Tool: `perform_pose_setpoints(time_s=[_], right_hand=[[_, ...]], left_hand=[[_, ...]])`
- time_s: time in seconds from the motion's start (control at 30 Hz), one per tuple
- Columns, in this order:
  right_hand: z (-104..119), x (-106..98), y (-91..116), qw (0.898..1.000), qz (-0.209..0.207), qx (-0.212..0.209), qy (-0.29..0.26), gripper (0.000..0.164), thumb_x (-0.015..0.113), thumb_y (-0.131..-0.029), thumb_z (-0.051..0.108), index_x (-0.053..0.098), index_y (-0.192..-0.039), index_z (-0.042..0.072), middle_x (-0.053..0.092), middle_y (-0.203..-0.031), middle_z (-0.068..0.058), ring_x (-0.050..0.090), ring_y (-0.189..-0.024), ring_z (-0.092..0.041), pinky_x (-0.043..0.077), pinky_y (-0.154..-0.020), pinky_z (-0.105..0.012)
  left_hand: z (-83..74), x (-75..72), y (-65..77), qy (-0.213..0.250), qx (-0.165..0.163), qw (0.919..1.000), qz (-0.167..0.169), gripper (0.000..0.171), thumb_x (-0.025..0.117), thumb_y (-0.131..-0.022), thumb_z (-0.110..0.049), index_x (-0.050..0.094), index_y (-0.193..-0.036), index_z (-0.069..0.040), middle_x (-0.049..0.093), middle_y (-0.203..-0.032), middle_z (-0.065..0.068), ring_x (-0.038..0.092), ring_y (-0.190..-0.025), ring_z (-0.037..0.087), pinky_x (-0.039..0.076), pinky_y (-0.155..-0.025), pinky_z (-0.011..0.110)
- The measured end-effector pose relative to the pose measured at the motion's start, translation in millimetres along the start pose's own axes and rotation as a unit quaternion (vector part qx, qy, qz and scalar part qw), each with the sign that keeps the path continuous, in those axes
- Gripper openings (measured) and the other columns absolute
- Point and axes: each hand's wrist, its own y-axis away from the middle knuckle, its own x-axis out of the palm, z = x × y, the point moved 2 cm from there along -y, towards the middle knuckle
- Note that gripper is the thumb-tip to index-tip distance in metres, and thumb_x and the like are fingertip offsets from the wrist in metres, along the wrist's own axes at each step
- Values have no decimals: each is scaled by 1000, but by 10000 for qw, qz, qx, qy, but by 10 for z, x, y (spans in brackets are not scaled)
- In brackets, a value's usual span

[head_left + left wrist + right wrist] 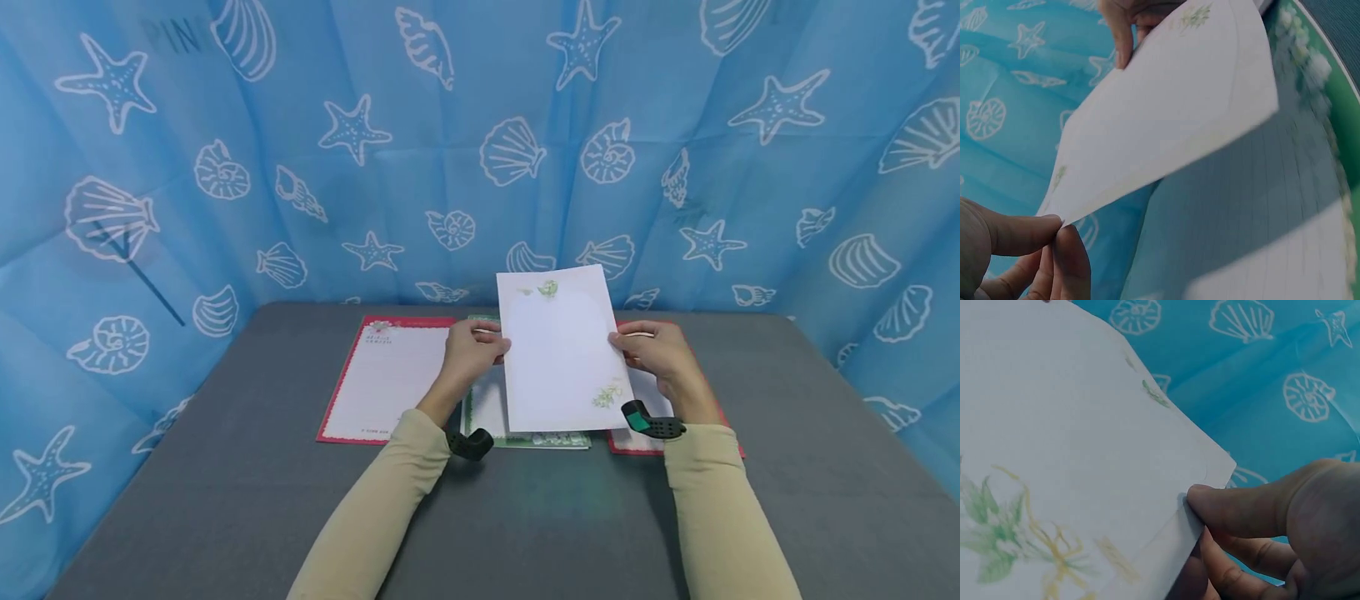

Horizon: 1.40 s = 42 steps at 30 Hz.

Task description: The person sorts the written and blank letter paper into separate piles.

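Two hands, the left hand (471,354) and the right hand (663,358), are pinching opposite side edges of a white sheet (558,354), which is hanging tilted above a green-bordered page (487,408) and hiding much of it. Some right-hand fingertips are disappearing behind the paper. Left of it, a red-bordered page (393,379) is lying partly under the left hand's outline (its lettering is proving too small to read); another red-edged page (647,392) is showing around the right hand.
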Motion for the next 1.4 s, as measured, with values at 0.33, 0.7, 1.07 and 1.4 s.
perform_pose_setpoints(time_s=[0.33, 0.7, 1.07, 1.4], right_hand=[[-136, -330, -12, 9969, -668, 419, 40, 42, 64, -100, 25, 59, -133, -1, 55, -123, -17, 52, -93, -23, 46, -76, -32], [-329, -576, 13, 9876, -1220, 987, 38, 43, 61, -101, 25, 58, -136, 1, 49, -138, -21, 50, -110, -32, 44, -83, -41], [-484, -683, 3, 9795, -1472, 1377, 11, 44, 58, -103, 22, 55, -141, -1, 43, -150, -26, 43, -128, -41, 35, -109, -57], [-561, -671, 12, 9769, -1474, 1547, -69, 42, 55, -103, 15, 54, -141, -6, 41, -148, -29, 36, -133, -46, 30, -113, -61]], left_hand=[[-30, 492, -57, 42, -312, 9994, 164, 22, 73, -91, 1, 68, -112, -1, 67, -91, 11, 70, -72, 21, 60, -77, 40], [-2, 974, -84, -139, -544, 9984, 56, 18, 74, -88, 3, 68, -104, -3, 68, -79, 6, 71, -65, 23, 60, -70, 40], [5, 1260, -67, -582, -909, 9941, -64, 13, 76, -85, 4, 68, -90, -5, 62, -77, 6, 72, -67, 23, 59, -66, 34], [14, 1316, -38, -1000, -833, 9905, 441, 10, 75, -87, 1, 72, -96, 2, 66, -70, 5, 68, -58, 16, 59, -67, 32]])
